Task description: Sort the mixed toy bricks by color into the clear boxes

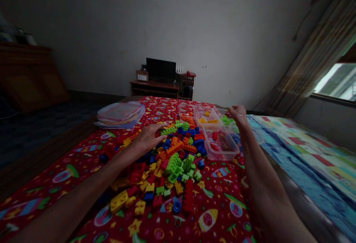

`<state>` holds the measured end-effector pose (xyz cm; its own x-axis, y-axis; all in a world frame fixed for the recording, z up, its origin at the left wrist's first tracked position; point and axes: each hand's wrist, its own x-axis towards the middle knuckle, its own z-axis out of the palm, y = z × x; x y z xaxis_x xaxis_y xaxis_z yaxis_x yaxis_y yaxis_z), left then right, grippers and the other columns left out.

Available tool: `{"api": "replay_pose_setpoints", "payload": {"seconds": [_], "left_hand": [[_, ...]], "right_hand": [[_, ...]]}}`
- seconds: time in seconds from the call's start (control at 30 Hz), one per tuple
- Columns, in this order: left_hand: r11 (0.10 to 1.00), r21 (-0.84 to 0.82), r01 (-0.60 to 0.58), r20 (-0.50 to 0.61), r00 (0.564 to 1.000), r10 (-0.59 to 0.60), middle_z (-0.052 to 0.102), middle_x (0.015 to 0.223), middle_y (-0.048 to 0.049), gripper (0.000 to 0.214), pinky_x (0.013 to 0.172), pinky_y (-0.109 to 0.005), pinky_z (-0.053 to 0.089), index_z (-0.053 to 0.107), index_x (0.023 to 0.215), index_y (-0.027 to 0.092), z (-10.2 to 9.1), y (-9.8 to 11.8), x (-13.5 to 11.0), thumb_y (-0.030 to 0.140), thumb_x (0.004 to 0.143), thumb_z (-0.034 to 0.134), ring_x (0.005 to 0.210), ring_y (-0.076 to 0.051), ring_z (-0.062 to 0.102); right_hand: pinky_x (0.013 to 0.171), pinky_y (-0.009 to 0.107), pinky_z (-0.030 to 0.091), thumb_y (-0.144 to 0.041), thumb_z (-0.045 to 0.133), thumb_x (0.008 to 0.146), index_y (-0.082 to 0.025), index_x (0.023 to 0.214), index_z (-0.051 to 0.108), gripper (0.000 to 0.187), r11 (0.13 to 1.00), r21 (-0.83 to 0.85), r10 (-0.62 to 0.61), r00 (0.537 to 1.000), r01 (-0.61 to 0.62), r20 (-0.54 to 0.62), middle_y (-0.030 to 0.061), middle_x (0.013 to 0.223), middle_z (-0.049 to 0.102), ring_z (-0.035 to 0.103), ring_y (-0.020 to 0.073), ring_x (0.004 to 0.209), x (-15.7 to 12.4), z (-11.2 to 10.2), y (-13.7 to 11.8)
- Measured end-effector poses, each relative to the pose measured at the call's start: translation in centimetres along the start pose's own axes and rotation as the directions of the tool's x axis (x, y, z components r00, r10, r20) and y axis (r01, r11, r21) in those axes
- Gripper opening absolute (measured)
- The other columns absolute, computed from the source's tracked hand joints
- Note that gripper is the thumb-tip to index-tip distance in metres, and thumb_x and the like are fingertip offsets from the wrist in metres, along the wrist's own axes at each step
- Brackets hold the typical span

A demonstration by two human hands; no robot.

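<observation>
A heap of toy building bricks in green, orange, blue, red and yellow lies on the red patterned cloth. My left hand reaches over the heap's far left side, thumb and fingers closed round a long light-green brick. Out to the right, my right hand is raised beside a clear box with green bricks. Its fingers are pinched together, with a bit of green at the tips that looks like a small brick. Nearer me stands a clear box with a few red bricks in it.
Other clear boxes hold yellow bricks and orange bricks. Stacked lids lie at the table's far left. A bed with a patchwork cover adjoins on the right. A monitor stands on a desk by the wall.
</observation>
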<state>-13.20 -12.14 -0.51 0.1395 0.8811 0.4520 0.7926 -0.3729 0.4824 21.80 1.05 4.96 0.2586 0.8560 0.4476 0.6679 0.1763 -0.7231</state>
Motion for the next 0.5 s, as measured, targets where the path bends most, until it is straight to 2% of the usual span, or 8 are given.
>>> {"api": "replay_pose_setpoints", "payload": {"seconds": [0.1,0.13,0.2,0.27,0.33,0.4,0.47,0.5], "left_hand": [[0.996,-0.074,0.041,0.002,0.999,-0.041,0.069,0.115,-0.008,0.051,0.091,-0.038,0.05,0.063,0.117,0.019,-0.1,0.1,0.0,0.043,0.072,0.061,0.101,-0.027,0.065],[0.993,-0.111,0.044,0.005,0.999,-0.044,0.07,0.112,-0.0074,0.052,0.088,-0.038,0.052,0.063,0.117,0.02,-0.2,0.1,0.1,0.045,0.071,0.062,0.098,-0.027,0.066],[0.978,-0.207,0.038,0.02,0.999,-0.035,0.071,0.107,-0.0066,0.055,0.084,-0.038,0.053,0.061,0.118,0.021,-0.2,0.1,0.1,0.05,0.071,0.062,0.095,-0.026,0.067],[0.95,-0.311,0.036,0.046,0.999,-0.022,0.072,0.104,-0.0072,0.059,0.082,-0.038,0.054,0.058,0.121,0.02,-0.2,0.2,0.2,0.054,0.072,0.061,0.093,-0.026,0.068],[0.924,-0.378,0.053,0.083,0.996,-0.024,0.072,0.102,-0.0077,0.063,0.081,-0.037,0.054,0.055,0.124,0.019,-0.3,0.5,0.1,0.057,0.074,0.06,0.091,-0.025,0.068],[0.914,-0.399,0.074,0.108,0.994,-0.033,0.072,0.102,-0.0075,0.063,0.078,-0.035,0.054,0.053,0.127,0.02,-0.4,0.8,0.1,0.057,0.076,0.058,0.09,-0.025,0.068],[0.913,-0.399,0.081,0.113,0.993,-0.038,0.071,0.101,-0.0068,0.06,0.076,-0.033,0.054,0.052,0.127,0.02,-0.6,1.2,0.0,0.056,0.079,0.055,0.089,-0.024,0.068],[0.913,-0.4,0.079,0.111,0.993,-0.038,0.071,0.099,-0.0066,0.059,0.075,-0.033,0.054,0.053,0.127,0.019,-0.7,1.3,0.0,0.056,0.08,0.054,0.088,-0.024,0.068]], "right_hand": [[0.054,0.022,0.05,-0.016,0.046,0.083,-0.002,0.105,0.064,0.032,0.957,0.273,0.086,0.995,-0.097,0.05,0.011,0.07,0.07,0.066,0.0139,0.057,-0.5,0.7,-0.6],[0.052,0.021,0.049,-0.016,0.045,0.084,-0.003,0.105,0.064,0.031,0.941,0.326,0.078,0.995,-0.095,0.066,0.0099,0.069,0.07,0.065,0.0128,0.056,-1.1,0.9,-1.1],[0.051,0.019,0.048,-0.019,0.047,0.084,-0.005,0.101,0.066,0.029,0.932,0.357,0.003,0.989,-0.056,0.147,0.0082,0.067,0.069,0.064,0.0118,0.056,-2.8,1.3,-2.5],[0.052,0.019,0.047,-0.021,0.051,0.083,-0.006,0.1,0.067,0.028,0.941,0.337,-0.141,0.944,0.035,0.298,0.0076,0.069,0.069,0.064,0.0118,0.058,-4.9,1.6,-4.3],[0.056,0.021,0.047,-0.025,0.054,0.083,-0.009,0.105,0.068,0.03,0.92,0.344,-0.336,0.83,0.188,0.445,0.0078,0.077,0.071,0.064,0.0126,0.065,-7.0,2.1,-6.3],[0.06,0.022,0.046,-0.028,0.058,0.082,-0.012,0.11,0.067,0.033,0.869,0.366,-0.491,0.674,0.333,0.552,0.0081,0.086,0.071,0.063,0.013,0.071,-9.2,2.7,-8.0],[0.062,0.022,0.042,-0.025,0.059,0.083,-0.015,0.108,0.067,0.028,0.795,0.359,-0.598,0.529,0.489,0.602,0.0063,0.088,0.069,0.059,0.0111,0.071,-11.0,3.5,-9.2],[0.061,0.021,0.039,-0.022,0.057,0.084,-0.015,0.105,0.067,0.024,0.761,0.335,-0.624,0.484,0.556,0.613,0.0051,0.086,0.068,0.057,0.0098,0.069,-11.7,3.9,-9.6]]}}
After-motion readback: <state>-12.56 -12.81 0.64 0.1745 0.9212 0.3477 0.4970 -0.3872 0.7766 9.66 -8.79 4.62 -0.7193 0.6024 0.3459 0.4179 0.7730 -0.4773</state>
